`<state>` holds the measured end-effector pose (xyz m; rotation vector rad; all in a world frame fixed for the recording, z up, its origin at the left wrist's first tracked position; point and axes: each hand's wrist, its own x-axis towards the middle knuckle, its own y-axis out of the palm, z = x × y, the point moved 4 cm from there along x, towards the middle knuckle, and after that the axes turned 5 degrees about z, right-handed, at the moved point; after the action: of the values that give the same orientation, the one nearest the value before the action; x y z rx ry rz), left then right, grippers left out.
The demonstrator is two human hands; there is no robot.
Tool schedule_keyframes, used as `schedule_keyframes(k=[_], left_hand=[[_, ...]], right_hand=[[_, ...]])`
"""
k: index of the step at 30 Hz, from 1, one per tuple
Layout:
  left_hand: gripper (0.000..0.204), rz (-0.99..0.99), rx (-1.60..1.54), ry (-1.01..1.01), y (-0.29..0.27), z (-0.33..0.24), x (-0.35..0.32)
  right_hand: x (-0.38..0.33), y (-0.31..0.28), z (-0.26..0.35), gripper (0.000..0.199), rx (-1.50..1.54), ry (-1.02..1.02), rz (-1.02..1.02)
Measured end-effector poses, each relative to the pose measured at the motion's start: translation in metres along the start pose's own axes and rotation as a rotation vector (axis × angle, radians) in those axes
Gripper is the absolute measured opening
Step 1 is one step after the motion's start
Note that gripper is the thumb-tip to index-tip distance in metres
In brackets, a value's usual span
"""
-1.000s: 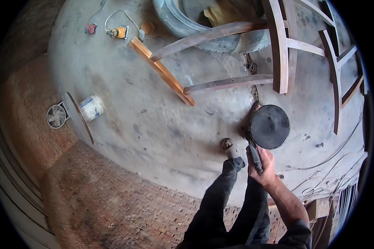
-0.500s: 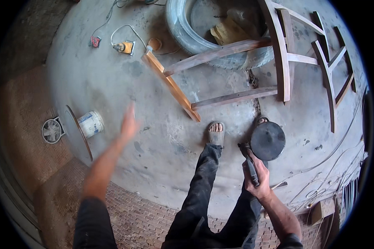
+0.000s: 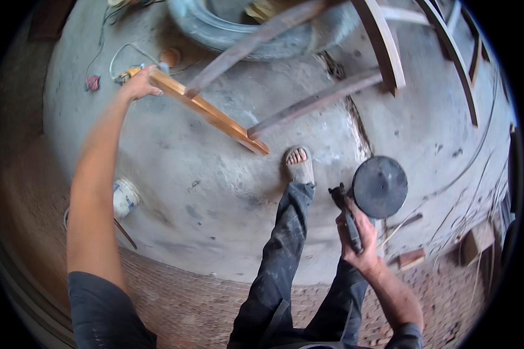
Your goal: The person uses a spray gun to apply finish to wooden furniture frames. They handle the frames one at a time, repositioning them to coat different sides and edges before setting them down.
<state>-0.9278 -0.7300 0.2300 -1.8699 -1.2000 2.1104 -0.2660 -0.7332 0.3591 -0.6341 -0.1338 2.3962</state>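
Observation:
My left hand (image 3: 141, 84) reaches far out to the upper left end of a wooden furniture frame (image 3: 218, 118). Its fingers and thumb straddle the end of the orange-brown front bar. Darker slats run back from that bar to a curved upright (image 3: 381, 43). In my right hand (image 3: 361, 235) is what looks like a spray gun (image 3: 350, 227), held by its dark handle close to my right leg. The gun's round black cup (image 3: 380, 187) hides the floor below it.
A large grey tyre (image 3: 262, 41) lies under the frame's far side. A yellow power tool (image 3: 128, 74) and a red tool (image 3: 92, 83) with cords rest beyond my left hand. A white bucket (image 3: 125, 198) stands left. Cables and a wooden block (image 3: 478, 239) lie right.
My left hand has moved from the bare floor up to the end of the wooden frame. The view has shifted and turned. My right hand still holds the spray gun.

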Motion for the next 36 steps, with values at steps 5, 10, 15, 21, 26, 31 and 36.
schedule_keyframes(k=[5, 10, 15, 21, 26, 31, 36], left_hand=[[0.092, -0.051, 0.023, 0.017, -0.006, 0.024, -0.006], [0.079, 0.014, -0.001, -0.050, -0.025, -0.065, -0.072], [0.082, -0.020, -0.008, -0.078, -0.034, -0.092, -0.135], [0.069, -0.082, 0.057, -0.078, -0.056, -0.145, -0.202], [0.062, -0.089, -0.100, 0.045, -0.052, -0.142, -0.226], [0.069, -0.076, 0.029, -0.062, -0.061, -0.164, -0.231], [0.072, -0.038, -0.060, 0.024, -0.039, -0.113, -0.204]], right_hand=[[-0.003, -0.013, -0.015, 0.046, 0.045, 0.028, -0.053], [-0.012, -0.029, -0.013, 0.051, 0.013, 0.010, -0.092], [-0.036, -0.033, -0.018, 0.054, 0.073, -0.033, -0.076], [-0.064, -0.044, -0.030, 0.056, 0.097, -0.040, -0.036], [-0.082, -0.054, -0.032, 0.057, 0.024, -0.155, -0.060], [-0.106, -0.055, -0.031, 0.060, 0.035, -0.142, -0.111], [-0.111, -0.056, -0.023, 0.059, 0.032, -0.117, -0.147]])
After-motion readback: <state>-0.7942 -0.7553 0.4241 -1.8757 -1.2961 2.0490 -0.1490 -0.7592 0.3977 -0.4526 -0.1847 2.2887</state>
